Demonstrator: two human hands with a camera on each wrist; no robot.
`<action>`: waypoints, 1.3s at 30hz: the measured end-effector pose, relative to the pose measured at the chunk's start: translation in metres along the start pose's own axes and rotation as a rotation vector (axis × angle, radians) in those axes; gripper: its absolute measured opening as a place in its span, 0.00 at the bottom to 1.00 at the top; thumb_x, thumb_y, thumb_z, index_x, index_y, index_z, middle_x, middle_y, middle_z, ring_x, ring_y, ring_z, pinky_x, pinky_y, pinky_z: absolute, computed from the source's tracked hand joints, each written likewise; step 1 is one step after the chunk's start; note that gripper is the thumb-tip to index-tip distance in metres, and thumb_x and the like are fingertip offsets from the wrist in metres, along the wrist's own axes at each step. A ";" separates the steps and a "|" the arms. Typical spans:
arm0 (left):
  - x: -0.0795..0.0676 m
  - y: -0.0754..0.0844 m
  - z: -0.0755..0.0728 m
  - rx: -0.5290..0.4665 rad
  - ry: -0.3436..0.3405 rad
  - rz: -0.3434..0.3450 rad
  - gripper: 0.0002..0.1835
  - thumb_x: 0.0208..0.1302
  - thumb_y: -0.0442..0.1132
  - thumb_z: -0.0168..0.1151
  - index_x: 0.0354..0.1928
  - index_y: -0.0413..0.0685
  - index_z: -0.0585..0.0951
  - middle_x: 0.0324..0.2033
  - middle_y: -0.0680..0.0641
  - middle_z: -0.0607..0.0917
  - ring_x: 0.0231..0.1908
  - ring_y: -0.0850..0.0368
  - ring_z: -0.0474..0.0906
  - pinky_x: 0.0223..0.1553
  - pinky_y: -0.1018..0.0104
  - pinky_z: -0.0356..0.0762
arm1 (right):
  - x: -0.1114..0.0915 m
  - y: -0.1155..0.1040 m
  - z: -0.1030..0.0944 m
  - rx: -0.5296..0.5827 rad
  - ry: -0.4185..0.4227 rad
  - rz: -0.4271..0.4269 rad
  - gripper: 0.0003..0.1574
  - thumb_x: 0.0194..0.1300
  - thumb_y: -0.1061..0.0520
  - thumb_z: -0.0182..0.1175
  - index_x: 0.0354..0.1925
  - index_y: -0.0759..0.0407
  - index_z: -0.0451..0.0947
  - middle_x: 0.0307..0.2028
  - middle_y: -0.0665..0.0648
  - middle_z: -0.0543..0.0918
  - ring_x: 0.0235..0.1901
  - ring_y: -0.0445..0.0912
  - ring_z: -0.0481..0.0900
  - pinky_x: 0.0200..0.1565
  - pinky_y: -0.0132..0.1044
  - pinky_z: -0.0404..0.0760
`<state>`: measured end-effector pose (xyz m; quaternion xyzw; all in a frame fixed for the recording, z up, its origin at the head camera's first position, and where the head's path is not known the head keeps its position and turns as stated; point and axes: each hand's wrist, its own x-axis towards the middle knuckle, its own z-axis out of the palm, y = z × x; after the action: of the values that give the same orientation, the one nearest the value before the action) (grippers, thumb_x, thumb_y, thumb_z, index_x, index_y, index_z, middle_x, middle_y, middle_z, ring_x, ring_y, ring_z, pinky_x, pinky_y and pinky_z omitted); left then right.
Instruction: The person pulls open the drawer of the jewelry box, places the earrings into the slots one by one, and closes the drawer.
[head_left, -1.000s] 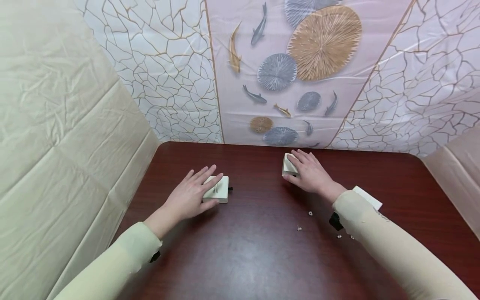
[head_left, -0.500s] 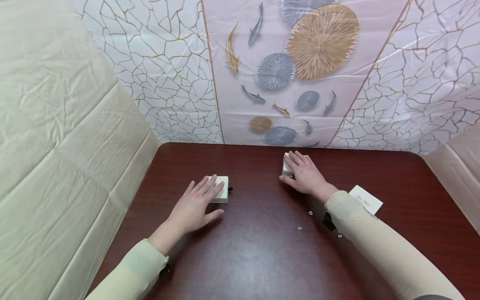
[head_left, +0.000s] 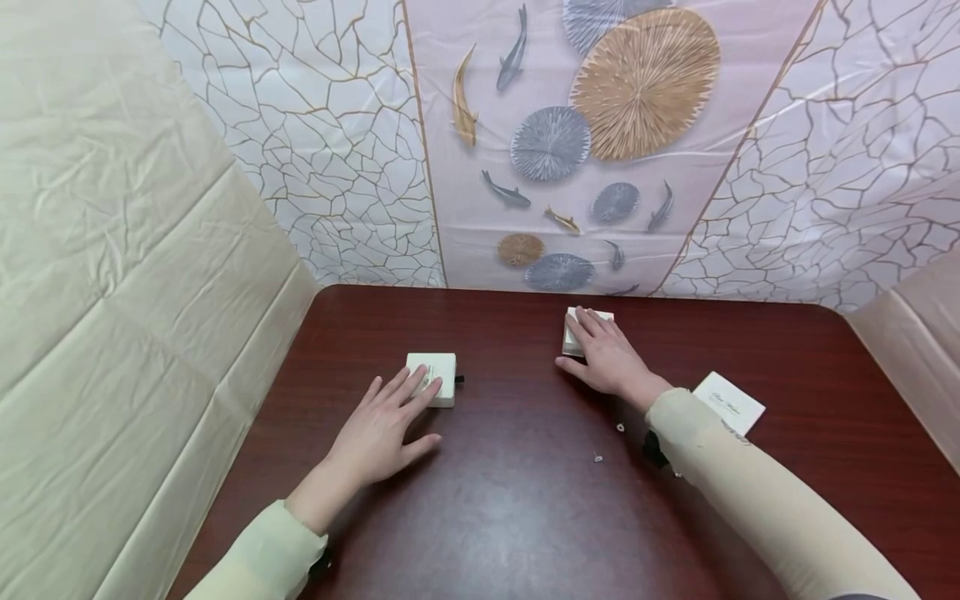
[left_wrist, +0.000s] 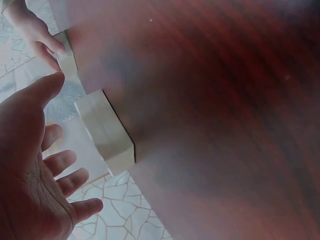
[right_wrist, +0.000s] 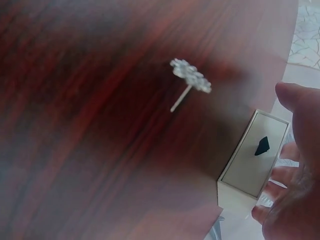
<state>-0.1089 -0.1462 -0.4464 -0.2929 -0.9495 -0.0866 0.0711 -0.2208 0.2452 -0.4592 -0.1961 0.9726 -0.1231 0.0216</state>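
Note:
In the head view, my left hand (head_left: 378, 433) has its fingers spread, their tips over the near left part of a small white box (head_left: 444, 365) with a black tab (head_left: 460, 379). The left wrist view shows that hand's thumb and fingertips apart from the box (left_wrist: 107, 132). Farther right, my right hand (head_left: 611, 358) lies over a second white box (head_left: 572, 340), covering part of it. Its fingers look extended; whether they touch the box is unclear. A black ribbon tab (right_wrist: 262, 146) shows on the side of this box (right_wrist: 240, 167) in the right wrist view.
A stud earring (right_wrist: 190, 77) with a sparkling head lies on the dark red wooden table (head_left: 495, 500). Small similar pieces, one an earring (head_left: 597, 457), lie before my right forearm. A printed white card or lid (head_left: 731, 402) is beside that sleeve. Patterned fabric (head_left: 555, 167) hangs behind.
My left hand has drawn back toward me, uncovering more of the left box. The right hand has shifted slightly left and nearer, and more of the printed white piece shows. Both boxes stay about in place.

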 end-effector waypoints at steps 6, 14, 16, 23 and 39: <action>-0.005 0.000 0.001 0.005 -0.016 -0.016 0.42 0.69 0.60 0.71 0.80 0.53 0.71 0.79 0.40 0.68 0.78 0.38 0.64 0.74 0.30 0.63 | -0.005 -0.005 0.001 0.002 0.013 -0.039 0.51 0.77 0.42 0.63 0.83 0.67 0.56 0.82 0.73 0.55 0.82 0.68 0.52 0.79 0.68 0.50; -0.009 0.002 0.001 0.020 -0.011 -0.009 0.42 0.69 0.61 0.71 0.80 0.54 0.71 0.79 0.40 0.69 0.78 0.38 0.65 0.74 0.31 0.64 | -0.013 -0.013 0.006 0.017 0.028 -0.138 0.49 0.77 0.43 0.63 0.82 0.67 0.59 0.81 0.72 0.58 0.81 0.66 0.54 0.80 0.65 0.52; -0.010 0.002 0.000 0.020 -0.007 -0.004 0.42 0.69 0.61 0.71 0.80 0.53 0.72 0.79 0.40 0.69 0.78 0.38 0.65 0.74 0.31 0.64 | -0.015 -0.015 0.007 0.020 0.039 -0.163 0.49 0.77 0.43 0.64 0.81 0.67 0.60 0.81 0.72 0.59 0.81 0.65 0.55 0.80 0.65 0.52; -0.010 0.004 -0.001 0.033 0.004 0.011 0.42 0.69 0.61 0.71 0.80 0.53 0.72 0.78 0.40 0.70 0.78 0.38 0.65 0.74 0.31 0.64 | -0.024 -0.024 0.010 0.023 0.088 -0.257 0.48 0.73 0.45 0.69 0.79 0.67 0.65 0.78 0.71 0.65 0.79 0.65 0.60 0.78 0.67 0.58; -0.014 0.004 -0.002 0.033 0.013 0.019 0.42 0.67 0.61 0.72 0.79 0.53 0.72 0.78 0.41 0.71 0.77 0.37 0.66 0.73 0.30 0.65 | -0.038 -0.047 0.015 0.031 0.067 -0.407 0.49 0.72 0.44 0.70 0.79 0.66 0.66 0.78 0.70 0.67 0.78 0.66 0.64 0.77 0.68 0.58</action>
<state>-0.0952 -0.1506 -0.4462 -0.3003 -0.9475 -0.0720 0.0828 -0.1671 0.2141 -0.4624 -0.3840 0.9111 -0.1465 -0.0328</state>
